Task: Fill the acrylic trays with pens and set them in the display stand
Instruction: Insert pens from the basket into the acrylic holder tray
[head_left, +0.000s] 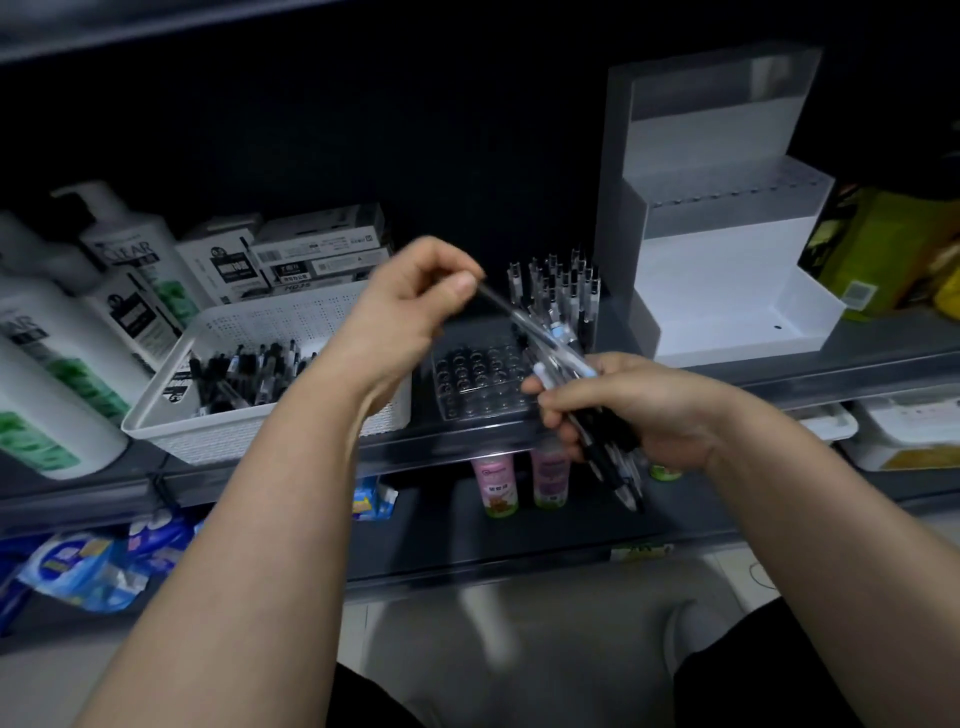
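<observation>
- The left hand (410, 296) pinched one slim pen (506, 306) between thumb and fingertips, angled towards the tray. It was probably bound for an empty hole.
- The right hand (639, 405) was clamped round a bundle of pens (602, 447), kept close as the ready supply.
- The clear acrylic tray (483, 384) sat on the shelf — back rows standing full, front holes bare.
- The stepped, frosted display stand (727, 260) stood just to its right.

Left hand (410, 306) and the pen (506, 304) it pinches: motion-blurred, pen tip indistinct. Pen bundle (605, 457): mid-lengths hidden under right hand (639, 410), count unreadable. Acrylic tray (475, 384): right part hidden behind both. Bottles (31, 364) cut by left frame edge. Boxes (317, 249), upper left: print too small.
</observation>
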